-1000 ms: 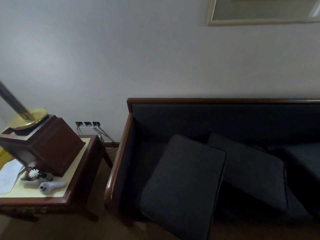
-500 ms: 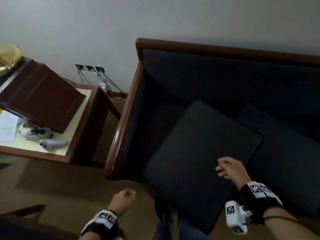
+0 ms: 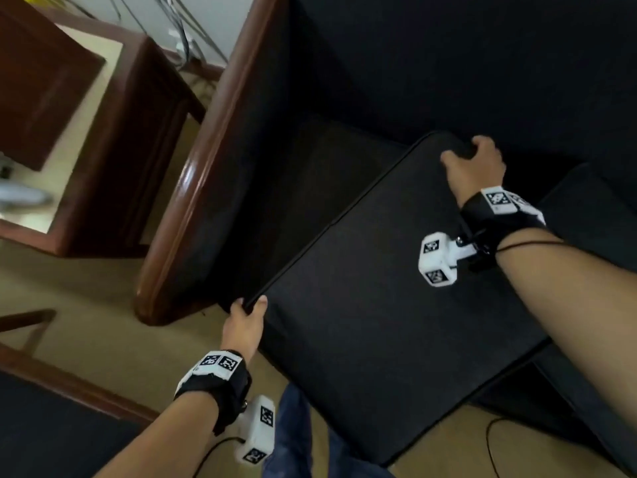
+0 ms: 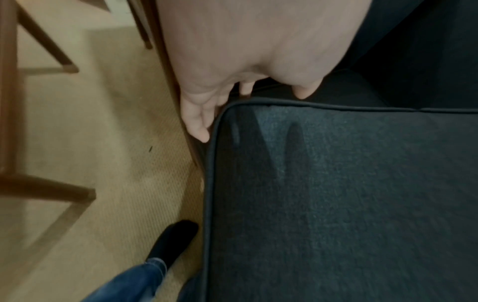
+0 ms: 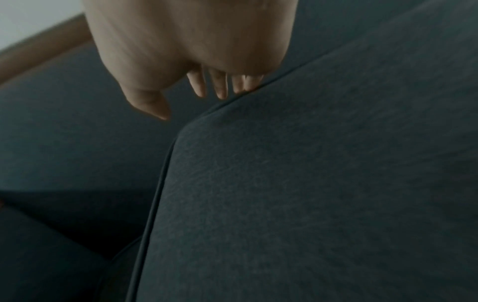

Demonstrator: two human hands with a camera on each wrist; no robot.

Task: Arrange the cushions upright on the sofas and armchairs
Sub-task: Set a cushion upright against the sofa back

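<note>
A large dark square cushion (image 3: 379,305) lies tilted across the front of the dark sofa (image 3: 448,81), its near end hanging over the seat edge. My left hand (image 3: 250,305) grips its near left corner, thumb on top. In the left wrist view the left hand (image 4: 232,61) has its fingers curled round that corner of the cushion (image 4: 336,204). My right hand (image 3: 472,157) curls over the far corner. The right wrist view shows the right hand (image 5: 194,51) with fingers hooked behind the cushion (image 5: 310,183) edge. A second dark cushion (image 3: 593,208) lies to the right, partly under my arm.
The sofa's wooden armrest (image 3: 193,188) runs along the cushion's left. Beyond it stands a side table (image 3: 138,98) carrying a brown box, with cables at the wall. A wooden chair frame (image 3: 34,339) is at the lower left. My leg (image 3: 293,426) stands on beige carpet.
My view has dropped down toward the seat. Both hands came in and took hold of the cushion, the left at its near corner and the right at its far corner.
</note>
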